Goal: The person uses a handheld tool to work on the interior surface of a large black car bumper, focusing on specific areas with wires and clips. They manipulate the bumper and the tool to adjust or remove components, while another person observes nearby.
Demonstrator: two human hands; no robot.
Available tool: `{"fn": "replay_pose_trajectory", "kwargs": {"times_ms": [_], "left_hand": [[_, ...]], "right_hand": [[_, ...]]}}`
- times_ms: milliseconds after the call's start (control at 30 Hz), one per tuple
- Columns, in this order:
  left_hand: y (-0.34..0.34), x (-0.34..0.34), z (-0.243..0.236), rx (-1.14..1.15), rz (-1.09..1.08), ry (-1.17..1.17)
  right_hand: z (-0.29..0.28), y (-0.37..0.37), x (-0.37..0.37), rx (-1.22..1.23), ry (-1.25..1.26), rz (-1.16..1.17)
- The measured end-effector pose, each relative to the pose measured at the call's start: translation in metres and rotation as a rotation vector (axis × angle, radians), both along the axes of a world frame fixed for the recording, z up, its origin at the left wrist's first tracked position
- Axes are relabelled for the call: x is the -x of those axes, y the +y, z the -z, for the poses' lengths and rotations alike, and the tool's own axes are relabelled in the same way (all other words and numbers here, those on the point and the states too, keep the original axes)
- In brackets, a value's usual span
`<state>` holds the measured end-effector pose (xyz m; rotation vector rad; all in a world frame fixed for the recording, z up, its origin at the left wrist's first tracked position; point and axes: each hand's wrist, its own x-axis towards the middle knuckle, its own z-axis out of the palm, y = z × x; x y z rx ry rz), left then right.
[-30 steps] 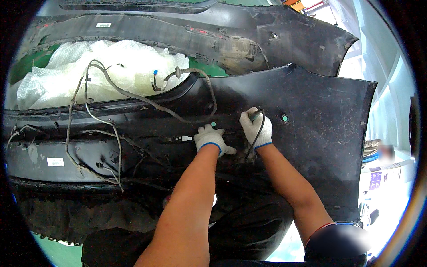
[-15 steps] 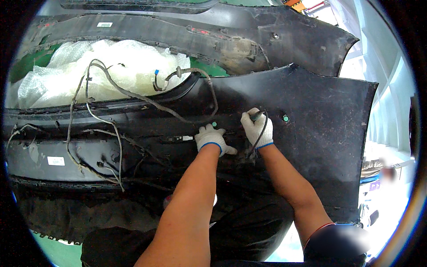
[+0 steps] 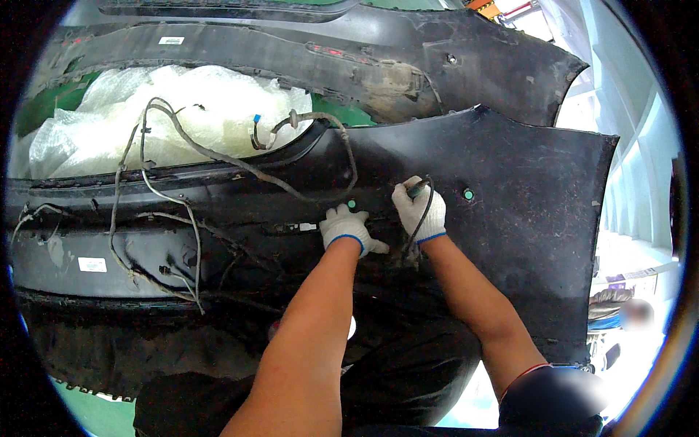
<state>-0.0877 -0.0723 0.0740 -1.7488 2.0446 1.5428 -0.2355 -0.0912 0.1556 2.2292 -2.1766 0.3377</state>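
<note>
A black car bumper cover [image 3: 524, 255] lies in front of me, its inner side facing up. My left hand [image 3: 346, 231], in a white knit glove with a blue cuff, rests flat on it, thumb spread to the right. Just above its fingertips sits a green round plug [image 3: 352, 205]. My right hand [image 3: 422, 211], gloved alike, is closed round a dark, stubby handle with a black cord [image 3: 426, 211] that loops over the wrist and runs down to the bumper. The handle's kind and its lower end are hidden. Another green plug [image 3: 468, 194] sits to the right.
A grey wiring harness [image 3: 196, 149] loops over the bumper's left part, with a blue connector [image 3: 257, 118]. Behind lie bubble wrap [image 3: 211, 95] and a second dark bumper [image 3: 502, 80]. A white label [image 3: 92, 264] is at left. Another person [image 3: 611, 309] is at far right.
My right hand has shifted very slightly left with the corded handle, and the cord's loop has moved a little. My left hand stays in place.
</note>
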Motion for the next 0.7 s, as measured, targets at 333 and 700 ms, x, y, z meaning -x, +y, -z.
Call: {"fn": "replay_pose_trajectory", "kwargs": {"times_ms": [333,700], "left_hand": [[-0.001,0.001,-0.001,-0.004,0.012,0.001],[-0.002,0.001,0.003,0.000,0.012,0.002]], "right_hand": [[0.009,-0.002,0.017,0.040,-0.124,0.035],[-0.008,-0.002,-0.009,-0.066,-0.084,0.000]]}}
